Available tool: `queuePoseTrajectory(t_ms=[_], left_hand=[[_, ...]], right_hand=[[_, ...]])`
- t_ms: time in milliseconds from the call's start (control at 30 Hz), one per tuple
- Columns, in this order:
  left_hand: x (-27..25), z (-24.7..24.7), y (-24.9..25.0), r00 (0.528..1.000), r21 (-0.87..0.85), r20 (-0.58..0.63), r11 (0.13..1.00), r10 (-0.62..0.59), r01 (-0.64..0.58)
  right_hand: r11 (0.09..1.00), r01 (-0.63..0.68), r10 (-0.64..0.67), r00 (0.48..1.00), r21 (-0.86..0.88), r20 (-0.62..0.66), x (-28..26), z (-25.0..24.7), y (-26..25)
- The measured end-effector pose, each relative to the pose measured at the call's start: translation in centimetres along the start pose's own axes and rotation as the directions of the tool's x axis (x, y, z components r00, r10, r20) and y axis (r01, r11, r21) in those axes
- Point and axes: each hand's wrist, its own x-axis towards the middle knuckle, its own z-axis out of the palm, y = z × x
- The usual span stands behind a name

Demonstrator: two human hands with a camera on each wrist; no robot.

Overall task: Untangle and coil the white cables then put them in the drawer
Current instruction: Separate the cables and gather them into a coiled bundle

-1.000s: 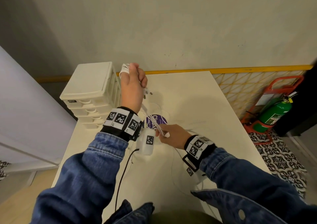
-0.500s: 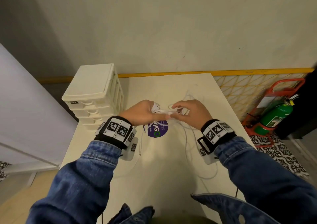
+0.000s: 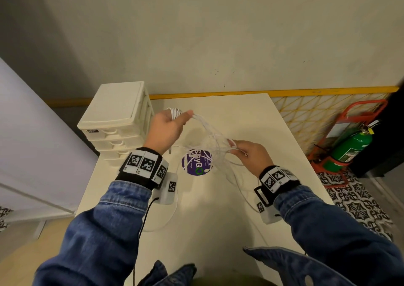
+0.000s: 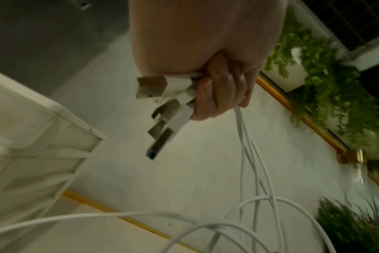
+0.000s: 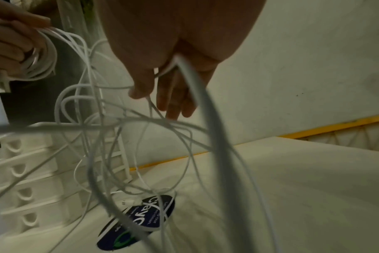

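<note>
Right now the left hand (image 3: 167,128) grips a bundle of white cables (image 3: 209,132) above the table (image 3: 251,115); the right hand (image 3: 251,156) pinches loose strands beside the shut drawer unit (image 3: 115,115).

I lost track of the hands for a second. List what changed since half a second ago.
The left hand rose toward the drawer unit, gripping the coiled white cables and USB plugs. The right hand drew right and apart, loose strands hooked over its fingers. Drawers closed, purple sticker unmoved.
</note>
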Motion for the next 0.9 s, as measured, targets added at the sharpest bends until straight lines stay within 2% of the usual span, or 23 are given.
queuePoseTrajectory(t_ms=[67, 167, 233, 300, 367, 467, 533, 600, 700, 767, 833, 900], left_hand=[[-0.2, 0.2, 0.2, 0.999, 0.018, 0.05, 1.0, -0.007, 0.006], [-0.9, 0.7, 0.5, 0.988, 0.151, 0.156, 0.988, -0.006, -0.017], [-1.2, 1.0, 0.5, 0.989, 0.181, 0.149, 0.983, -0.022, -0.006], [-1.5, 1.0, 0.5, 0.998, 0.191, 0.063, 0.982, -0.02, 0.008], [-1.6, 0.2, 0.8, 0.993, 0.161, -0.11, 0.985, -0.039, 0.057], [-1.4, -1.9, 0.6, 0.934, 0.072, -0.355, 0.994, -0.051, 0.082], [-1.2, -2.5, 0.1, 0.921, 0.056, -0.384, 0.994, -0.065, 0.094], [-1.4, -2.0, -0.3, 0.94, 0.091, -0.325, 0.986, -0.1, 0.136], [-1.3, -0.2, -1.0, 0.969, 0.152, -0.188, 0.97, -0.163, 0.192], [-1.3, 0.9, -1.0, 0.978, 0.186, -0.123, 0.964, -0.169, 0.19], [-1.4, 1.7, -0.8, 0.983, 0.238, -0.082, 0.955, -0.162, 0.177], [-1.5, 2.1, -0.5, 0.991, 0.35, -0.056, 0.927, -0.118, 0.13]], right_hand=[[0.997, -0.001, 0.007, 0.996, 0.076, -0.088, -0.2, 0.3, -0.3], [0.986, 0.048, -0.016, 0.98, 0.159, -0.198, 0.0, 0.6, -1.5], [0.986, 0.054, -0.015, 0.971, 0.16, -0.238, 0.2, 0.5, -2.4], [0.993, -0.029, 0.052, 0.976, 0.113, -0.211, 0.5, 0.3, -2.6], [0.982, -0.186, 0.184, 0.977, -0.013, -0.11, 0.4, -0.1, -1.5], [0.894, -0.42, 0.43, 0.902, -0.159, 0.033, -0.7, -0.8, 1.3], [0.85, -0.499, 0.515, 0.854, -0.165, 0.07, -1.5, -0.8, 2.7], [0.873, -0.473, 0.485, 0.869, -0.122, 0.097, -1.7, -0.6, 2.8], [0.947, -0.318, 0.321, 0.944, -0.044, 0.081, -0.6, -0.1, 1.1], [0.974, -0.22, 0.224, 0.971, -0.056, 0.084, 0.5, -0.3, -0.8], [0.977, -0.156, 0.182, 0.965, -0.145, 0.188, 1.4, -0.7, -2.5], [0.949, -0.117, 0.213, 0.923, -0.294, 0.321, 2.1, -1.1, -3.8]])
